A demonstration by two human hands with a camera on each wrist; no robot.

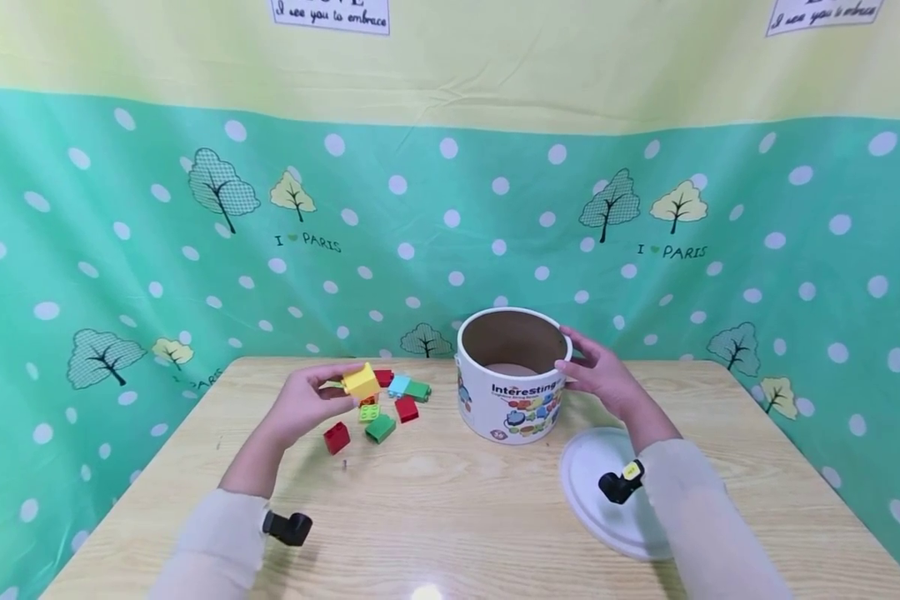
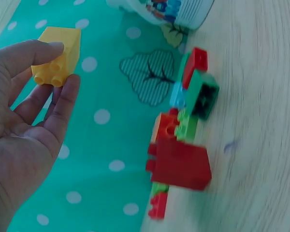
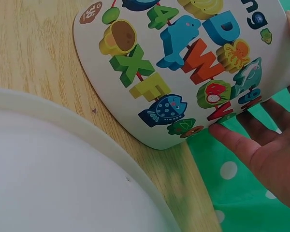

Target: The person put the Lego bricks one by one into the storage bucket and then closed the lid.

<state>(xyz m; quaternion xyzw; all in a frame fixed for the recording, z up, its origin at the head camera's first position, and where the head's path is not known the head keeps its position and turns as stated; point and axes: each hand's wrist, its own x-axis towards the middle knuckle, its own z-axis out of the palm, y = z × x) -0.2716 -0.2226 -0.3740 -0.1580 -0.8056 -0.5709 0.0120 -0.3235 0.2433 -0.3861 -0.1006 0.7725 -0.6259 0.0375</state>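
Above the table my left hand (image 1: 309, 402) pinches a yellow toy brick (image 1: 361, 382) between thumb and fingers. Its studs face down in the left wrist view, where the brick (image 2: 63, 46) is well apart from the others. Several loose bricks lie below and beyond it: a red brick (image 1: 337, 437), a green brick (image 1: 381, 428), a lime brick (image 1: 369, 412), another red brick (image 1: 407, 408) and a light blue brick (image 1: 398, 385). With my right hand (image 1: 603, 379) I hold the right side of a white printed bucket (image 1: 480, 400), which stands upright and uncovered. The visible part of its floor is bare.
A round white lid (image 1: 592, 492) lies on the wooden table (image 1: 435, 508) under my right forearm, in front of the bucket. Behind the table hangs a green dotted cloth (image 1: 367, 208). Black wrist cameras sit on both sleeves.
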